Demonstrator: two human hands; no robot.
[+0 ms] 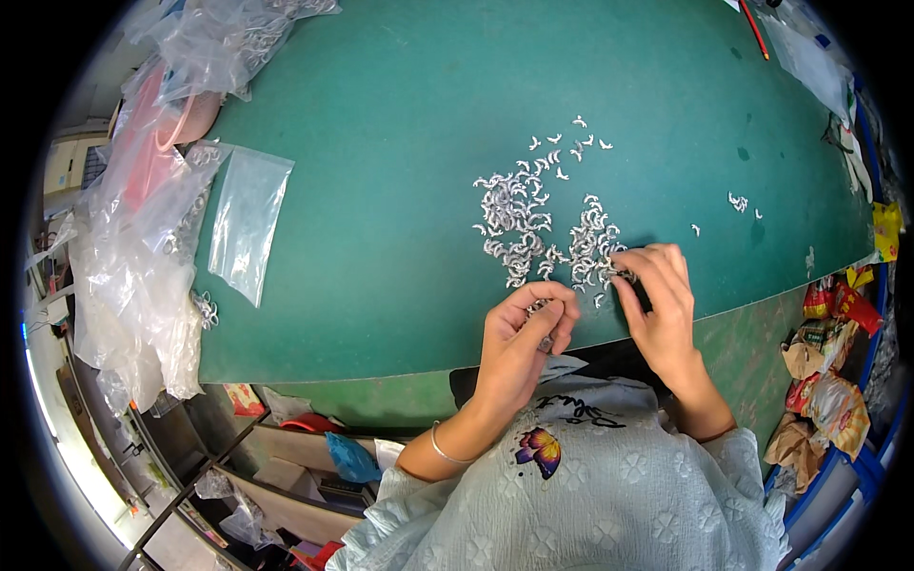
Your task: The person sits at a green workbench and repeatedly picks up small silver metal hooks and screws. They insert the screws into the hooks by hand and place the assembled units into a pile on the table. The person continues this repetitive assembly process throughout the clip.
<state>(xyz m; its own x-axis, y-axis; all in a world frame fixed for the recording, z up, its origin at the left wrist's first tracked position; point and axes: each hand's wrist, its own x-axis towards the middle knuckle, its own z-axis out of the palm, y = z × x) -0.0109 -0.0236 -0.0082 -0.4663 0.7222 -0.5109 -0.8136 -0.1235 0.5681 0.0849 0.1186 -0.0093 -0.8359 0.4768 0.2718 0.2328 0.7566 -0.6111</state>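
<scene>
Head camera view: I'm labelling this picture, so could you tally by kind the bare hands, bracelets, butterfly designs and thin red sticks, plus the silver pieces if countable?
Hands: 2 (left hand, right hand)
Bracelet: 1
Butterfly design: 1
Thin red stick: 1
Total: 5
Silver pieces: too many and overlapping to count, so left out.
</scene>
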